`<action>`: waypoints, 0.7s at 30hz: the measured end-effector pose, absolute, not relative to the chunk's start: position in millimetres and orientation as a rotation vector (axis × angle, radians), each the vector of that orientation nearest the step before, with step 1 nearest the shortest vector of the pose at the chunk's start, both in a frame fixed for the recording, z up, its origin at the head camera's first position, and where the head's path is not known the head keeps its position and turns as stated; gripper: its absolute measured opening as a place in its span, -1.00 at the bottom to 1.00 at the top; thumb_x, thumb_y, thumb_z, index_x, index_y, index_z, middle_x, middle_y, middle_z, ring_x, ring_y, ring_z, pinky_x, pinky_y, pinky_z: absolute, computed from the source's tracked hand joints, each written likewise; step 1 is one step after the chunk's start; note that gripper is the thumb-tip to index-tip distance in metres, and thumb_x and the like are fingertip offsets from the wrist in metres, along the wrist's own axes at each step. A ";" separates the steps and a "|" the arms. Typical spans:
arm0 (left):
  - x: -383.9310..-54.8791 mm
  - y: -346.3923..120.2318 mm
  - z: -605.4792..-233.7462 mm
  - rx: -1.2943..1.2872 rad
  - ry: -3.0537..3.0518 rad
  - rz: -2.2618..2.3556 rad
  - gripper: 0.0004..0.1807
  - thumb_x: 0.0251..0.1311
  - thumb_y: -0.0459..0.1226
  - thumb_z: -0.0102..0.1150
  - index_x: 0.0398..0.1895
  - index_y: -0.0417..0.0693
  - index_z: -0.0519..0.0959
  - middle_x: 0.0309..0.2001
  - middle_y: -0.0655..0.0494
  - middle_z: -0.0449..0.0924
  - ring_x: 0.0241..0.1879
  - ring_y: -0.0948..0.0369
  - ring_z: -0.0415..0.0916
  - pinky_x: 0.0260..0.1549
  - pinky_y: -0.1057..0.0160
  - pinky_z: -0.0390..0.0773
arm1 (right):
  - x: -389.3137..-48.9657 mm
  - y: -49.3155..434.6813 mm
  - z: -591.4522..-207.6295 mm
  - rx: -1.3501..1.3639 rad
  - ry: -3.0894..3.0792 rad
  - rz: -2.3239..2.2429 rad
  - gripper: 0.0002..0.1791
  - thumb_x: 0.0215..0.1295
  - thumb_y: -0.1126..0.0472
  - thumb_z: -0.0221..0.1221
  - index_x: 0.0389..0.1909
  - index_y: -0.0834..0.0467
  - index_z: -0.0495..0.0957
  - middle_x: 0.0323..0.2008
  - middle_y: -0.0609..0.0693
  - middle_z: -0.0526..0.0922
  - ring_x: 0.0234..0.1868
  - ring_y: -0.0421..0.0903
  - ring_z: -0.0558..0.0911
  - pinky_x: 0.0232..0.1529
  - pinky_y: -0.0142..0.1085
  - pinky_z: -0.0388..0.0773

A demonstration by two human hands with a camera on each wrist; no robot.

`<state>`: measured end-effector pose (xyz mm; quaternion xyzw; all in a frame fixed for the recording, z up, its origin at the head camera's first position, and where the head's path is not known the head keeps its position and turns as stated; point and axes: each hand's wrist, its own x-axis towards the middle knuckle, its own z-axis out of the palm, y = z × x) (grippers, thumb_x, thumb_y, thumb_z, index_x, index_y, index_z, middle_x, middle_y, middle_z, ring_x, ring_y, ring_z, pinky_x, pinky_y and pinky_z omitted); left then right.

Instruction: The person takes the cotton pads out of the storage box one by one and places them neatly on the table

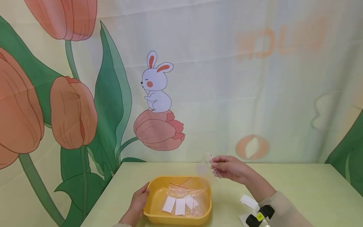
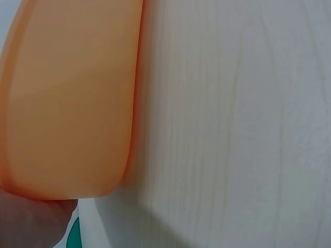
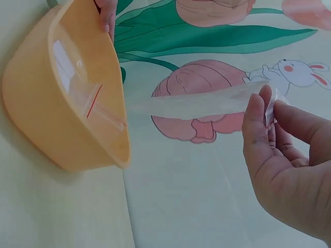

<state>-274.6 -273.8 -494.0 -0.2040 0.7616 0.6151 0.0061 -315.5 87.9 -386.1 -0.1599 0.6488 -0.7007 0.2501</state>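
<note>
A yellow plastic tub (image 1: 177,220) stands on the table. At its left end my left hand (image 1: 138,200) grips the wall near the rim; from the left wrist, only part of that hand shows under the tub's side (image 2: 72,103). Inside lie several clear zip bags (image 1: 180,191), some with white rectangular pieces (image 1: 180,206). Up and to the right of the tub, my right hand (image 1: 231,168) pinches a clear zip bag (image 3: 207,103) by its edge, between thumb and fingers. The bag stretches out sideways toward the tub and is blurred in the head view.
Small white pieces (image 1: 249,201) lie on the table (image 1: 297,183) to the right, partly hidden by the right wrist and its black strap (image 1: 266,211). Behind the table's far edge hangs a cloth (image 1: 215,94) printed with tulips and a rabbit.
</note>
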 end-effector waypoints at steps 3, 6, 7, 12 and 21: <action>-273.4 -275.6 -495.2 -0.627 2.395 1.916 -0.48 0.63 -0.34 -0.29 0.55 -0.36 0.12 0.57 -0.35 0.05 0.58 -0.29 0.02 0.54 -0.24 0.19 | -309.4 102.5 -394.0 -0.441 1.725 -1.942 -0.90 0.52 0.32 0.09 -0.09 0.15 0.57 -0.30 -0.14 0.71 -0.31 -0.30 0.71 -0.16 -0.49 0.74; -272.3 -277.2 -495.1 -0.625 2.403 1.906 -0.48 0.63 -0.33 -0.27 0.54 -0.35 0.13 0.57 -0.35 0.05 0.58 -0.29 0.03 0.53 -0.24 0.19 | -304.2 116.4 -405.2 -0.416 1.713 -1.967 -0.87 0.53 0.32 0.08 -0.12 0.09 0.59 -0.31 -0.17 0.72 -0.31 -0.31 0.72 -0.17 -0.49 0.74; -272.4 -277.1 -495.2 -0.625 2.406 1.905 -0.48 0.63 -0.33 -0.27 0.54 -0.35 0.14 0.57 -0.35 0.06 0.58 -0.29 0.03 0.53 -0.24 0.19 | -303.4 121.3 -409.8 -0.408 1.714 -1.970 -0.86 0.53 0.32 0.07 -0.11 0.08 0.59 -0.31 -0.17 0.73 -0.31 -0.31 0.73 -0.17 -0.49 0.74; -271.0 -277.1 -493.8 -0.627 2.410 1.890 -0.48 0.63 -0.33 -0.28 0.55 -0.34 0.14 0.57 -0.34 0.06 0.57 -0.28 0.05 0.52 -0.24 0.22 | -299.7 143.2 -432.4 -0.350 1.735 -1.966 -0.86 0.52 0.28 0.10 -0.07 0.08 0.61 -0.27 -0.18 0.75 -0.27 -0.31 0.75 -0.17 -0.48 0.74; -270.2 -279.0 -498.2 -0.543 2.453 1.874 -0.48 0.62 -0.33 -0.26 0.54 -0.36 0.14 0.56 -0.35 0.06 0.57 -0.30 0.03 0.52 -0.24 0.23 | -292.6 188.9 -467.1 -0.244 1.816 -1.943 -0.86 0.52 0.24 0.12 -0.07 0.04 0.63 -0.24 -0.20 0.77 -0.20 -0.29 0.77 -0.13 -0.45 0.75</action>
